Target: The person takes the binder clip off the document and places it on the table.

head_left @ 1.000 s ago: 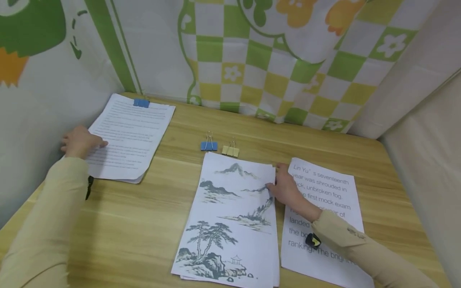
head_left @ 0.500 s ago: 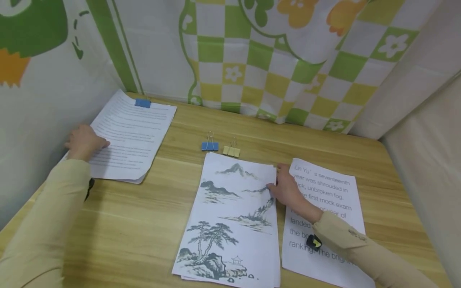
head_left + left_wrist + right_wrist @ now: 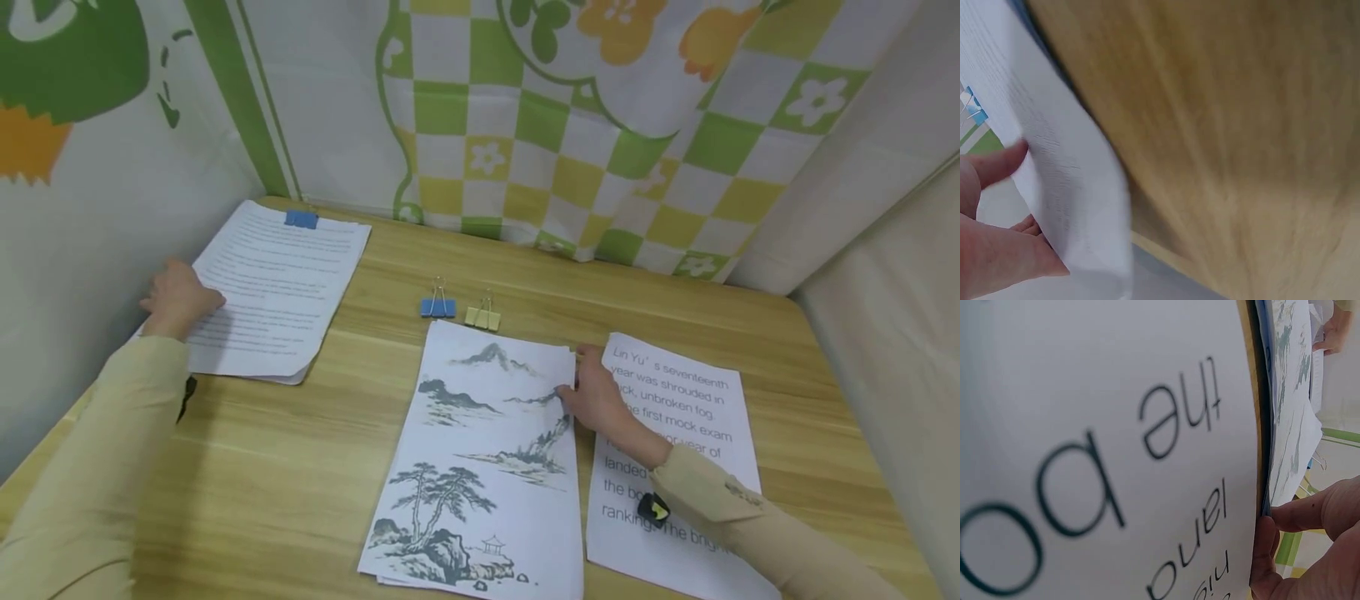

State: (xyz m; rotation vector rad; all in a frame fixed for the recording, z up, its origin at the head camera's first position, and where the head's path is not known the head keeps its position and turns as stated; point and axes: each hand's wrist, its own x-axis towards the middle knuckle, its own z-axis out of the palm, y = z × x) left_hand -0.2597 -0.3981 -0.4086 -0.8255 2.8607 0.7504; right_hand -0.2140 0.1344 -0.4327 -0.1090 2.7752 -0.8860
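At the far left, my left hand (image 3: 178, 300) pinches the left edge of a stack of printed sheets (image 3: 270, 283), thumb on top. A blue binder clip (image 3: 302, 219) grips that stack's top edge. The left wrist view shows the thumb (image 3: 1007, 162) against the top page, which bends there, and other fingers at the edge. My right hand (image 3: 600, 400) pinches the upper right edge of a pile of sheets topped by an ink landscape print (image 3: 480, 433). In the right wrist view, thumb (image 3: 1300, 512) and fingers meet at that pile's edge.
A large-print text sheet (image 3: 705, 408) lies under my right forearm. Behind the landscape pile sit a loose blue binder clip (image 3: 438, 307) and a yellow binder clip (image 3: 483, 318). A patterned curtain (image 3: 525, 125) hangs at the wooden table's (image 3: 285, 467) back edge.
My left hand has edged slightly right, and the clipped stack's left edge rose a little and then settled. The right hand has kept its place on the landscape pile.
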